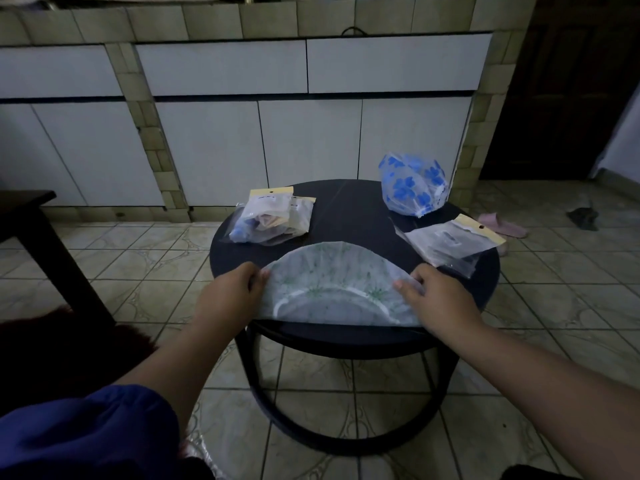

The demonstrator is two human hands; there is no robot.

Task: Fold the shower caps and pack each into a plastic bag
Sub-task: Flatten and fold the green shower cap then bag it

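Cabinets (242, 133) fill upper frame; tiled floor (554, 306) below.

Table (346, 209), round, dark, centre frame. Carries everything.

Cap (332, 271), white w/ faint green print, centre-low on table, near edge. Lies as half-moon, curved side away from person, straight edge toward them; elastic band shows as pale arc inside. Looks folded once, judging by shape.

Blue cap (412, 185), flower print, upper right of table, bunched, standing up. Not yet folded.

Bags (450, 240), flat stack w/ yellow header, right of centre, near rt hand. Appear empty.

Packed bags (273, 216), left of centre, upper part of table. Contents visible inside, so some packing done.

L hand (228, 296) pinches cap's left corner, fingers closed on the film. R hand (436, 292) likewise closed on right corner. Both touching the cap, well apart from each other.

Risks, my guess: film is thin + slick, so the fold may spring open if one corner is let go. Straight edge sits at the table rim, so cap could slide off toward the floor. R wrist is close to bags; a sweep inward could knock them off.
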